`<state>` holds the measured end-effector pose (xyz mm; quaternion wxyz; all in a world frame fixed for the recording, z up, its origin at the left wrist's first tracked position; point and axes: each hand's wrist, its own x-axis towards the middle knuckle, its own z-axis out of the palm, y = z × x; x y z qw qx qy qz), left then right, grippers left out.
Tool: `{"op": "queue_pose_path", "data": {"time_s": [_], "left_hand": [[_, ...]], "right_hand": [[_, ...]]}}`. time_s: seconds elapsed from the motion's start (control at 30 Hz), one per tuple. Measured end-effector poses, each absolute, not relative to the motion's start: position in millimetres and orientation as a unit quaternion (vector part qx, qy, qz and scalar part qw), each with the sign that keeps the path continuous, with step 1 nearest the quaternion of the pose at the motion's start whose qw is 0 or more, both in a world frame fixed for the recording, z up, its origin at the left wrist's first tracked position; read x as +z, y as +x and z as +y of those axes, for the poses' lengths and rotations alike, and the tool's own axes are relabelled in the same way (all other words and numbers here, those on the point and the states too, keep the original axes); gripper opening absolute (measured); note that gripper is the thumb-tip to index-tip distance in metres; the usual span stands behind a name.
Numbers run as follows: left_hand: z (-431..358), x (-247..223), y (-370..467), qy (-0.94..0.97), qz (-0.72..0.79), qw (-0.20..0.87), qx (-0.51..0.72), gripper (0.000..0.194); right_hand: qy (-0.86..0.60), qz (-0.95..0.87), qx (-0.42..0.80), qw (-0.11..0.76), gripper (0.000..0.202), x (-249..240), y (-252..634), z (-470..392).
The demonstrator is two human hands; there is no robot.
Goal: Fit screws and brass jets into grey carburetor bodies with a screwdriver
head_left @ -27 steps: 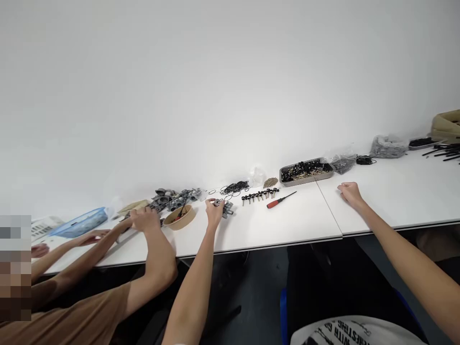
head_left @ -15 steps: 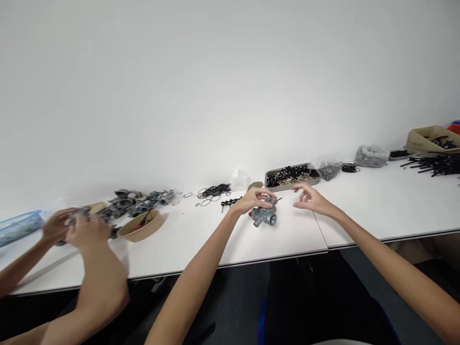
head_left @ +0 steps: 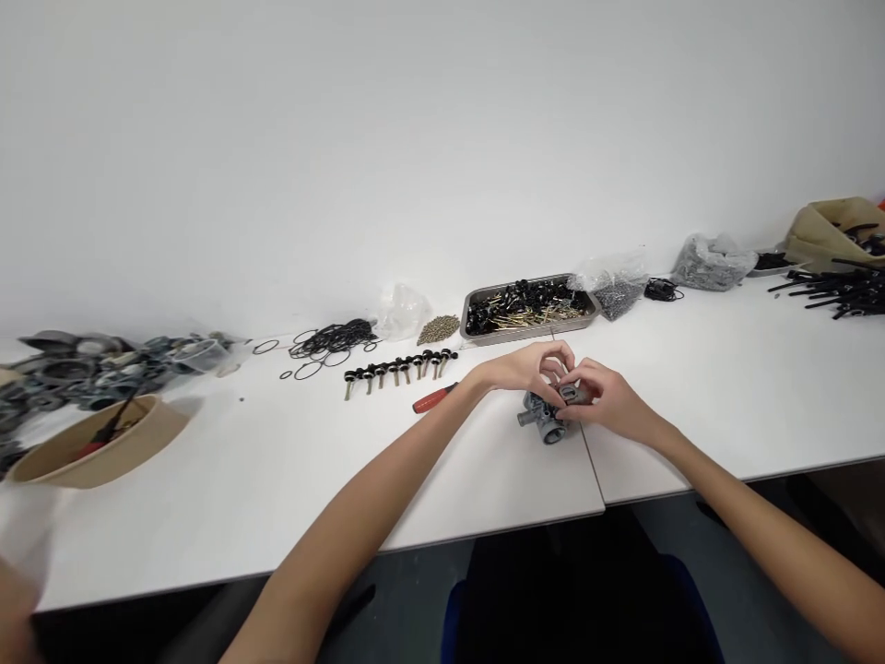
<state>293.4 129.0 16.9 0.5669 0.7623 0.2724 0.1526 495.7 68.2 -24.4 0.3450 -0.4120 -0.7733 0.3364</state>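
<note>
A grey metal carburetor [head_left: 551,426] stands on the white table in front of me, close to the seam between two tabletops. My left hand [head_left: 536,369] reaches over it from the left, thumb and fingers closed round its upper part. From the right, my right hand [head_left: 608,397] pinches the same top part, its fingertips meeting those of the left. The fingers cover some of that top. Just left of the carburetor lies a red-handled tool [head_left: 431,399], partly hidden behind my left forearm.
Black-topped brass screws [head_left: 394,369] stand in a row, with black rubber rings [head_left: 336,339] behind. A metal tray [head_left: 529,330] holds black and brass parts. Grey carburetor parts [head_left: 97,369] and a tan bowl [head_left: 103,447] are left. Plastic bags [head_left: 712,263] line the wall. A co-worker's blurred arm [head_left: 14,599] shows lower left.
My right hand has come in from the right and closed on the carburetor's top. The view has shifted left and closer; the red-handled tool now shows on the table.
</note>
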Motion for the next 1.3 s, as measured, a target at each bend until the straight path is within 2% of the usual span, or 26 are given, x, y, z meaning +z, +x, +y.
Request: {"op": "queue_pose_path", "data": {"time_s": [0.1,0.23,0.3,0.4,0.43,0.5,0.57,0.67,0.77,0.87,0.93,1.07,1.2,1.3], "left_hand": [[139.5,29.2,279.6,0.79,0.3,0.498,0.194,0.036],[145.3,36.8,241.6,0.788,0.429,0.382,0.222,0.024],[142.4,33.4,222.1,0.792,0.494,0.302,0.191,0.024],[131.4,25.2,199.7,0.791,0.569,0.196,0.11,0.03],[126.6,23.2,194.4,0.786,0.589,0.171,0.078,0.032],[116.9,21.9,186.0,0.771,0.619,0.147,0.018,0.036],[108.9,23.0,178.7,0.747,0.64,0.177,-0.039,0.037],[103.8,22.3,166.3,0.709,0.653,0.256,-0.08,0.027],[108.0,16.1,153.0,0.714,0.63,0.301,-0.051,0.018],[114.2,12.9,144.5,0.746,0.556,0.367,0.001,0.021],[115.3,14.7,143.2,0.743,0.513,0.429,0.039,0.025],[112.8,16.7,149.7,0.684,0.501,0.502,0.171,0.039],[114.5,5.3,160.6,0.668,0.537,0.464,0.224,0.035],[119.1,-8.0,166.3,0.695,0.57,0.387,0.204,0.03]], "right_hand": [[-0.472,-0.793,0.205,0.326,0.029,-20.8,487.9,57.6],[-0.527,-0.814,0.058,0.236,0.039,-8.9,467.6,44.4],[-0.521,-0.832,0.072,0.176,0.043,5.1,461.7,46.1],[-0.482,-0.851,0.19,0.086,0.046,37.0,464.5,65.6],[-0.476,-0.848,0.222,0.071,0.049,49.3,467.9,76.4],[-0.492,-0.836,0.223,0.094,0.05,74.1,475.2,101.6],[-0.512,-0.826,0.185,0.148,0.046,96.9,480.1,127.5],[-0.517,-0.814,0.159,0.209,0.039,122.7,478.9,160.0],[-0.498,-0.81,0.172,0.259,0.03,130.4,468.3,187.3],[-0.498,-0.798,0.191,0.28,0.025,111.9,454.4,218.0],[-0.518,-0.795,0.192,0.25,0.02,87.0,447.1,240.4],[-0.546,-0.812,0.176,0.105,0.009,32.5,443.2,275.8],[-0.527,-0.826,0.189,0.064,0.023,5.0,446.3,288.5],[-0.507,-0.838,0.194,0.061,0.017,1.7,447.0,289.2]]}}
